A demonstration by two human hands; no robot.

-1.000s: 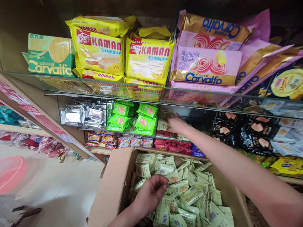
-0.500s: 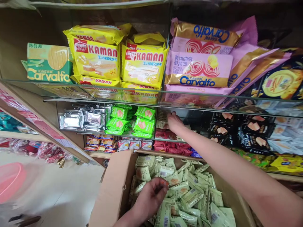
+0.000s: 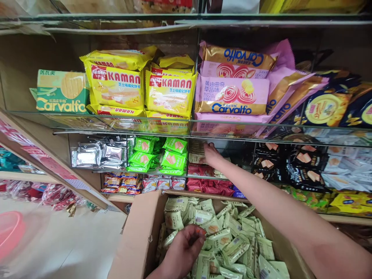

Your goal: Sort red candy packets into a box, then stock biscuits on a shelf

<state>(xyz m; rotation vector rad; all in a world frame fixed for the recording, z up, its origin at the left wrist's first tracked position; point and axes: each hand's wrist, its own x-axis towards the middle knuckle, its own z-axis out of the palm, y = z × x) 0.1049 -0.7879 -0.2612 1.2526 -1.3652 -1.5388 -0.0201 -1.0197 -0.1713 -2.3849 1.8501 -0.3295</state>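
Bent into the glass-fronted shelf compartment, my right hand (image 3: 212, 155) is closed against a row of pale wrapped wafer packets (image 3: 197, 150), its fingertips partly hidden. Below, an open cardboard box (image 3: 135, 236) holds a heap of pale green wafer packets (image 3: 236, 248) lying at many angles. Over the left part of this heap is my left hand (image 3: 186, 248), its fingers curled in toward the thumb. Whatever may be inside that curl is hidden from view.
Bright green packets (image 3: 174, 157) and silver packets (image 3: 88, 155) fill compartments to the left; black packets (image 3: 308, 170) lie to the right. A glass shelf edge (image 3: 162, 130) runs above my right hand. Yellow wafer bags (image 3: 116, 87) and pink cookie bags (image 3: 232, 95) stand on it.
The view has tilted upward a little, so the shelves sit lower and another shelf shows at the top. Both hands keep nearly the same places.
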